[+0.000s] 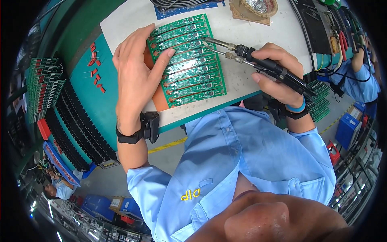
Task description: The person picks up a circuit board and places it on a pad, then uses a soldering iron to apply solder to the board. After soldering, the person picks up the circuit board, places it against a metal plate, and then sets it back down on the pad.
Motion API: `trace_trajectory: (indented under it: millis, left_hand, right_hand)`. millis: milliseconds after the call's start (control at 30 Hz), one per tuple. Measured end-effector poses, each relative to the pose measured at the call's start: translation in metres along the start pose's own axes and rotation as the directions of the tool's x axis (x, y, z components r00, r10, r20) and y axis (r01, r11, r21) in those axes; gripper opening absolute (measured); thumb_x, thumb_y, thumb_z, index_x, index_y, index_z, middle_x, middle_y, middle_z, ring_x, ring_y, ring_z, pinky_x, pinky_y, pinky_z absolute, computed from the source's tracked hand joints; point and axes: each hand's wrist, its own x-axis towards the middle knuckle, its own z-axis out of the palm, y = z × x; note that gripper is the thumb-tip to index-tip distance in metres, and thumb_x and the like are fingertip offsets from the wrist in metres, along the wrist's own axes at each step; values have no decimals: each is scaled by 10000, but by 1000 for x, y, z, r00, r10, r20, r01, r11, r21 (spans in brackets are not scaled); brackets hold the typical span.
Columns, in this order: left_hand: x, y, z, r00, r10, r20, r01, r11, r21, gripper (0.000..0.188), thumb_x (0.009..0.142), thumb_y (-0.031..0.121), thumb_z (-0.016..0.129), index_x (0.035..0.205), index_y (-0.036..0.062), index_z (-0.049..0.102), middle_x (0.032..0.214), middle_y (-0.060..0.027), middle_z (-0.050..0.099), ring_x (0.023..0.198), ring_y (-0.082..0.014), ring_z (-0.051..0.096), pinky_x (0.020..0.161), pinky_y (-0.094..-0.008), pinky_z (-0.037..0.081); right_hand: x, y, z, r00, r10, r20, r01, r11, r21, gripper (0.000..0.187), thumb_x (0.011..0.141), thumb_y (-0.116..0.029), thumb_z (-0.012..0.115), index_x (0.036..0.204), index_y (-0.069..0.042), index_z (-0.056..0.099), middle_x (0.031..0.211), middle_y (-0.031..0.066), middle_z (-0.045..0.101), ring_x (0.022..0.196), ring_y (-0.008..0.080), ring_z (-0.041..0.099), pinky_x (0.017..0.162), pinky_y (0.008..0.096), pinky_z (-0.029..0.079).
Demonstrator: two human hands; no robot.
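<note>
A panel of several long green circuit boards (193, 68) lies at a slant on the white work surface (246, 82). My left hand (135, 68) grips its left side, with the thumb on the top face and the fingers along the edge. Something flat and orange-brown (160, 103) shows beneath that side. In my right hand (278, 86) is a black-handled soldering iron (242, 51) with a thin metal feed tube alongside. Its tip reaches the panel's upper right part; whether it touches a joint is too small to tell.
Loose red components (95, 74) lie on the green mat at left, beside black strips (80, 117) and stacked boards (44, 88). A round container of silvery scraps (262, 5) stands at the back. More boards (320, 99) sit at right, near cables and a co-worker's sleeve (360, 82).
</note>
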Motion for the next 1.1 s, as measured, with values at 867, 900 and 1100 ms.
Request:
trace_trajectory:
  millis: [867,900,1100]
  left_hand:
    - [-1,2,-1,1000,-9,0,9,1000,2,552,868,266,821,1329,35,625,1302,-161,665,1271,-333,584,1149,-470,318]
    - [-1,2,-1,1000,-13,-3,13,1000,2,552,868,266,821,1329,35,625,1302,-161,665,1271,-333,584,1149,-470,318]
    - [2,1,1,999,45,-8,-45,998,-45,547,876,258,813,1340,39,623,1305,-162,661,1276,-341,571,1137,-466,328]
  right_hand:
    - [3,0,-6,999,19,27,-17,998,-54,410,797,-10,791,1180,34,651,967,122,685,839,189,636,751,302,498]
    - [-1,2,-8,999,17,32,-15,998,-53,410,797,-10,791,1180,34,651,967,122,685,839,189,636,751,302,498]
    - [-19,26,-11,863,215,-457,-183,976,114,504,850,-48,793,1303,33,589,1152,146,674,960,187,648,873,302,519]
